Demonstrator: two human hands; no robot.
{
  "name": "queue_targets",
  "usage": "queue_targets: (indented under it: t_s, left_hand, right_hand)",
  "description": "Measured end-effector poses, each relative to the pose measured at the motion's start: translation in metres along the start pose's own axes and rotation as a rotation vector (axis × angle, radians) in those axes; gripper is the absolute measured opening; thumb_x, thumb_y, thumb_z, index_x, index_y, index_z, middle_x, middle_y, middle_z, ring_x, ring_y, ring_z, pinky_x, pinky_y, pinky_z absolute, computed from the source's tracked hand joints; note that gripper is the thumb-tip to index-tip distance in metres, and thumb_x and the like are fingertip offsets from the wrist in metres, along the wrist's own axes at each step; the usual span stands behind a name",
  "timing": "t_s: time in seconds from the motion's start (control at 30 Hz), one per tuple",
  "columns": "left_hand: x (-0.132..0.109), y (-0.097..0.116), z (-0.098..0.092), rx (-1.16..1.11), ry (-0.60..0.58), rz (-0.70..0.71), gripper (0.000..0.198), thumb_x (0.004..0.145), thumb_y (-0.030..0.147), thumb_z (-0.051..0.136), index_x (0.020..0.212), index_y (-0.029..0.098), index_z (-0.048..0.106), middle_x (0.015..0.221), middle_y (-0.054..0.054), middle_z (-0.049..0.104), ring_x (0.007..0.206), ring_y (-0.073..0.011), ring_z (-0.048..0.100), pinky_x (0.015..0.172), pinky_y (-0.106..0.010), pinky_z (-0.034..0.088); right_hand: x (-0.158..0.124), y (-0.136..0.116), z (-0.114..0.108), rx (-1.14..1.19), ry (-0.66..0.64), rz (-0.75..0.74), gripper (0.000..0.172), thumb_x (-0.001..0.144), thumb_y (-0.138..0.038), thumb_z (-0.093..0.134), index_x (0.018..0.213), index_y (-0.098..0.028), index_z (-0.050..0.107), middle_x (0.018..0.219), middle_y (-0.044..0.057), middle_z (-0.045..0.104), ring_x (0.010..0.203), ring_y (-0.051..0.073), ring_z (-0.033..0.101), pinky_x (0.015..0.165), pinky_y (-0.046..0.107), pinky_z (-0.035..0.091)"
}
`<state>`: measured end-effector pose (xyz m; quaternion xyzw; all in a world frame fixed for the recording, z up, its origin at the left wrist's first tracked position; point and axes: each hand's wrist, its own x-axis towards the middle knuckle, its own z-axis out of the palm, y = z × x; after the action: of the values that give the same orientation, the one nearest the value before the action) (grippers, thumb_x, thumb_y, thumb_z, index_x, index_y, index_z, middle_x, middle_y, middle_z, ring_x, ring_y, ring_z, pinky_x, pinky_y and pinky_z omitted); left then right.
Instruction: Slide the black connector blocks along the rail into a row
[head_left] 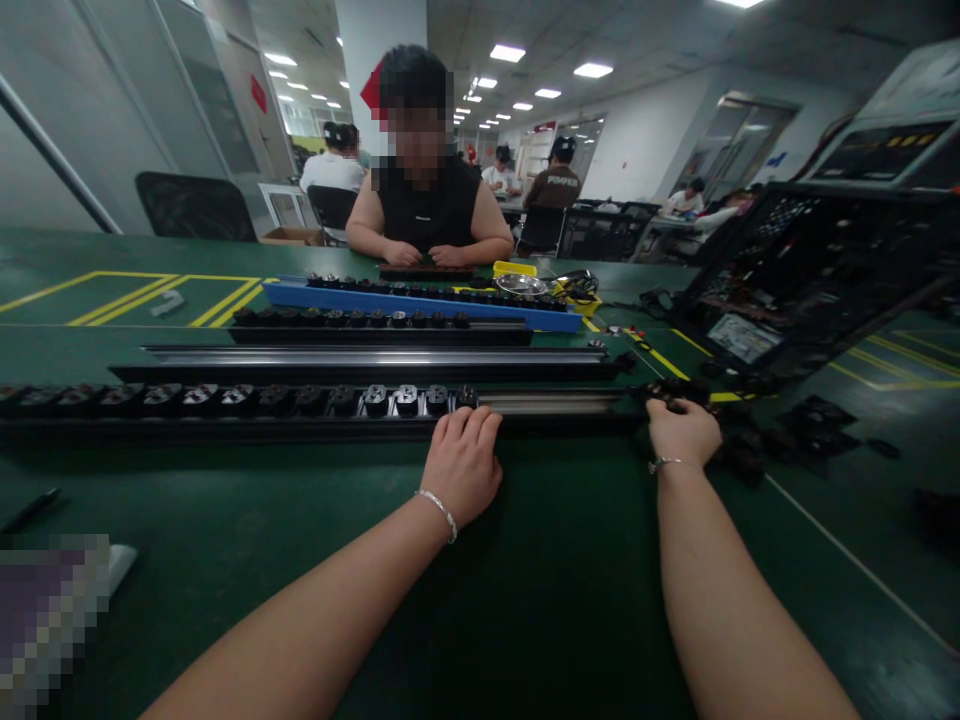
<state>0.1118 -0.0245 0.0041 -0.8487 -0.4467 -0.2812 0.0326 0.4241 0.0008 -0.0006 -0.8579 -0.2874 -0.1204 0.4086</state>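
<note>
Across the table in front of me lies a long black rail (559, 402) with a bare metallic channel at its right part. Several black socket modules (406, 400) sit in a row along its left and middle. My left hand (465, 465) is curled over the rail's near edge, its fingertips at the last socket module (466, 396) of the row. At the rail's right end, my right hand (684, 432) has its fingers bent together by a pile of small black parts (739, 445). What those fingers hold is too dark to tell.
Behind lie a second rail (375, 357), another with sockets (375, 330) and a blue tray (420, 305). A yellow bin (581, 298) and a large black case (817, 270) stand right. A person (427, 215) sits opposite. A pen (30, 510) lies left.
</note>
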Motion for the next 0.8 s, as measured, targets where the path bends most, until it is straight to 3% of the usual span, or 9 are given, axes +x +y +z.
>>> queue_targets:
  t_s: [0.17,0.4,0.8]
  left_hand:
    - [0.001,0.000,0.000,-0.003,0.000,-0.010,0.045,0.075,0.018,0.051,0.121,0.017,0.050,0.125,-0.008,0.054,0.115,-0.0258,0.042,0.100,-0.043,0.031]
    - [0.001,0.002,0.001,-0.025,-0.004,-0.031,0.043,0.076,0.020,0.052,0.119,0.018,0.051,0.124,-0.008,0.054,0.116,-0.0261,0.042,0.101,-0.044,0.030]
    - [0.000,0.001,0.002,-0.051,0.011,-0.044,0.045,0.075,0.020,0.053,0.120,0.019,0.050,0.125,-0.008,0.053,0.116,-0.0255,0.041,0.102,-0.044,0.031]
  right_hand:
    - [0.009,0.001,0.007,0.073,-0.112,-0.001,0.042,0.062,-0.037,0.056,0.094,-0.013,0.069,0.089,0.010,0.065,0.085,0.025,0.057,0.083,0.040,0.043]
    - [0.030,0.015,0.019,0.232,-0.273,0.074,0.039,0.058,-0.040,0.065,0.088,-0.015,0.072,0.085,0.007,0.069,0.075,0.020,0.060,0.071,0.033,0.046]
    - [0.035,0.011,0.021,-0.073,-0.342,-0.142,0.037,0.060,-0.049,0.065,0.083,-0.020,0.070,0.077,0.005,0.067,0.071,0.020,0.057,0.066,0.034,0.041]
